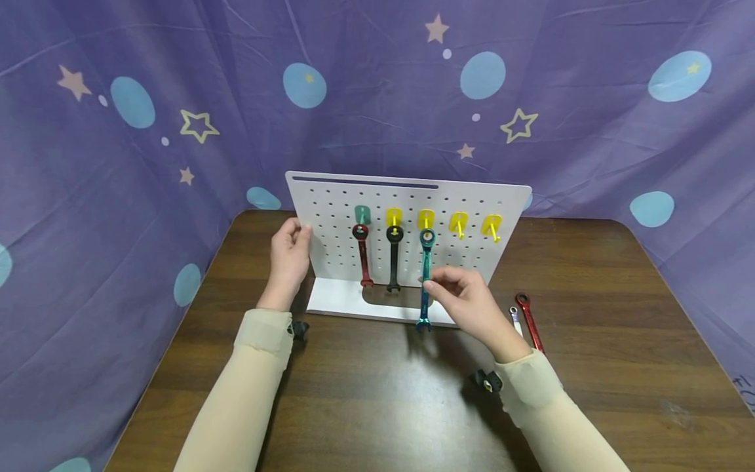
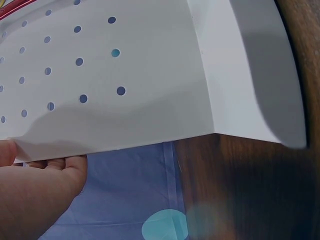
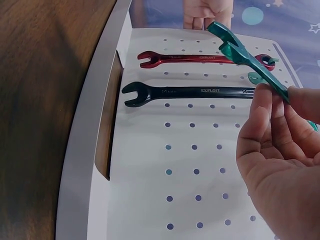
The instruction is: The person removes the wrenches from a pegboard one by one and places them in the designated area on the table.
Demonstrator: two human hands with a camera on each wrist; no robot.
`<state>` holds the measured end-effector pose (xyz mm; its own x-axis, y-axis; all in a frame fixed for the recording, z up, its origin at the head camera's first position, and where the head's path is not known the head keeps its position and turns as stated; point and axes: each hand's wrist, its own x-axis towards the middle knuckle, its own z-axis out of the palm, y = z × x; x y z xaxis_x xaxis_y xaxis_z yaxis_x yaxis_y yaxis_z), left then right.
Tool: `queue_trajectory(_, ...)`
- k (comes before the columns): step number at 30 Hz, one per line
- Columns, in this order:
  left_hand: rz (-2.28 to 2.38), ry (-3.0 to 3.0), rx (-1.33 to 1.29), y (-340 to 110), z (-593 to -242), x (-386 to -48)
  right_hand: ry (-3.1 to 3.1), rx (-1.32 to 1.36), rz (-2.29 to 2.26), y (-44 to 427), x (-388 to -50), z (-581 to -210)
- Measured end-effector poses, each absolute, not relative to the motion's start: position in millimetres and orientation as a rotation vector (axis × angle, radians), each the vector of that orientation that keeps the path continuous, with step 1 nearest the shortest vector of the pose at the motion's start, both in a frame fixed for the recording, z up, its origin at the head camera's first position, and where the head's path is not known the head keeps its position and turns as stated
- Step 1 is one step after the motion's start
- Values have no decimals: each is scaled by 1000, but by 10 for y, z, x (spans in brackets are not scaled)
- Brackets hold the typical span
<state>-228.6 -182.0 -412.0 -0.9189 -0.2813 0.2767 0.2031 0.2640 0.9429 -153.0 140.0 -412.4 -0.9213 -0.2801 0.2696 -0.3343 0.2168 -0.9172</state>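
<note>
My right hand point(image 1: 463, 298) pinches a teal combination wrench point(image 1: 425, 275) by its shaft. The wrench's ring end is up in front of a yellow hook point(image 1: 426, 217); I cannot tell whether the hook passes through it. The open end points down, tilted out from the white pegboard point(image 1: 336, 262). With thumb and fingers, my left hand point(image 1: 290, 252) grips the board's left edge, thumb in front and fingers behind in the left wrist view. A red wrench point(image 3: 195, 59) hangs from a green hook point(image 1: 362, 214), and a black wrench point(image 3: 185, 93) hangs beside it.
Two more yellow hooks point(image 1: 458, 223) stick out at the board's right. On the wooden table point(image 1: 619, 314), a second red wrench point(image 1: 529, 321) and a small silver wrench point(image 1: 515, 320) lie near my right forearm. A purple curtain point(image 1: 377, 85) hangs behind the table.
</note>
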Motion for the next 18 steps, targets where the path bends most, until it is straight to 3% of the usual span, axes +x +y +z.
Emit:
queue_trajectory(7, -1699, -2153, 91, -1803, -4088, -2269, -2427, 603, 1832, 1401, -1512, -4117)
queue_trajectory(18, -1702, -2181, 96, -1661, -3733, -2020, -2476, 570, 1789, 1463, -1461, -4116)
